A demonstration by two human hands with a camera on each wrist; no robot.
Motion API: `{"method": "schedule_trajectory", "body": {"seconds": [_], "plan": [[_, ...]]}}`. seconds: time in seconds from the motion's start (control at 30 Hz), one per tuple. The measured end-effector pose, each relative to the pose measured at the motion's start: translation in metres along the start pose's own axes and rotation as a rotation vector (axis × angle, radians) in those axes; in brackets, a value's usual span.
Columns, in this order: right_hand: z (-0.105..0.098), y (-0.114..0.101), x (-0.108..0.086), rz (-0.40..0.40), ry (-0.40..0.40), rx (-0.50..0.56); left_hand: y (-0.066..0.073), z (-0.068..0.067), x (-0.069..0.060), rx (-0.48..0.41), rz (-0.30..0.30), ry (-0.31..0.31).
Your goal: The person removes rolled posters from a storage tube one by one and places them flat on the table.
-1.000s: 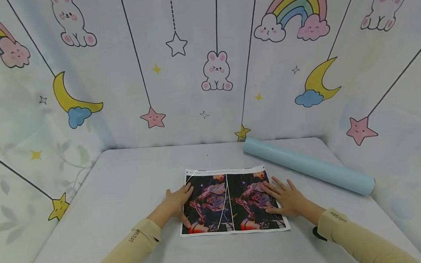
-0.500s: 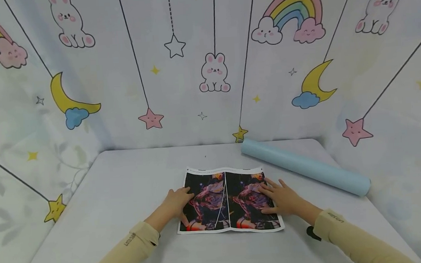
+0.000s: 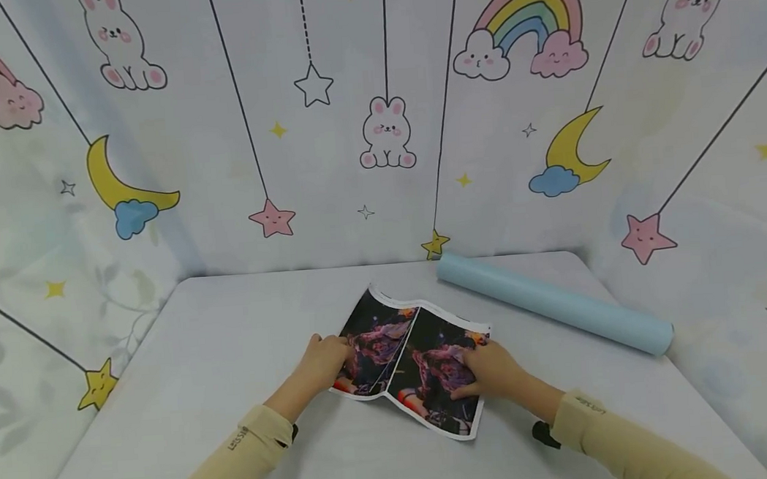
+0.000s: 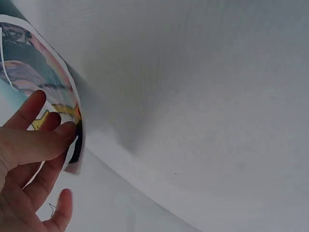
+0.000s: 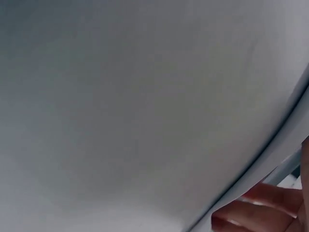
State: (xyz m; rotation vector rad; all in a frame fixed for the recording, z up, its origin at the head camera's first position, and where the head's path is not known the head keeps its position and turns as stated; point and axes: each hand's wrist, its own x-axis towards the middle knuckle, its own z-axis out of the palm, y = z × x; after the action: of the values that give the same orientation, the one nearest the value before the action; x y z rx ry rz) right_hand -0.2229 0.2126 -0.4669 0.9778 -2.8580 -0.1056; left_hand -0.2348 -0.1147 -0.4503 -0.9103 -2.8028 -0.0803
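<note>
A sheet of paper (image 3: pixel 434 372) printed with two dark, colourful pictures side by side is tilted over the table, bent into a crease between them. Its left edge is pinched by my left hand (image 3: pixel 323 360). My right hand (image 3: pixel 497 372) grips the right edge, thumb on the printed face. In the left wrist view, the thumb and fingers of the left hand (image 4: pixel 29 159) hold the curved edge of the printed sheet (image 4: pixel 41 58). Only some fingers of the right hand (image 5: pixel 260 210) show in the right wrist view, behind a pale edge.
A light blue roll (image 3: pixel 552 302) lies slantwise at the back right of the white table (image 3: pixel 249 313). Behind the table and at both sides hangs a white backdrop (image 3: pixel 326 162) printed with rabbits, stars, moons and rainbows.
The sheet was lying nearly flat under spread hands. Now both hands grip its edges; it has turned clockwise, its right half nearer me, and bends along the middle.
</note>
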Motion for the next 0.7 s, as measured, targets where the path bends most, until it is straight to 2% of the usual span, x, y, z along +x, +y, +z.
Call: {"method": "schedule_trajectory", "body": {"seconds": [0.2,0.3,0.37,0.5,0.57,0.7], "plan": [[0.004,-0.026,0.002,0.034,0.142,-0.139,0.013,0.000,0.005,0.005,-0.009,0.106],[0.001,-0.036,0.005,0.078,0.159,-0.144,0.024,-0.001,0.006,-0.025,0.013,0.139],[-0.002,-0.042,0.008,0.112,0.138,-0.115,0.032,0.000,0.006,-0.078,0.020,0.100],[-0.008,-0.050,0.012,0.135,0.082,-0.003,0.044,0.003,0.003,-0.223,-0.038,-0.076],[-0.011,-0.053,0.012,0.115,0.067,0.044,0.046,0.003,0.002,-0.215,-0.082,-0.138],[-0.015,-0.058,0.012,0.028,0.015,0.128,0.045,0.002,0.003,-0.086,-0.151,-0.233]]}}
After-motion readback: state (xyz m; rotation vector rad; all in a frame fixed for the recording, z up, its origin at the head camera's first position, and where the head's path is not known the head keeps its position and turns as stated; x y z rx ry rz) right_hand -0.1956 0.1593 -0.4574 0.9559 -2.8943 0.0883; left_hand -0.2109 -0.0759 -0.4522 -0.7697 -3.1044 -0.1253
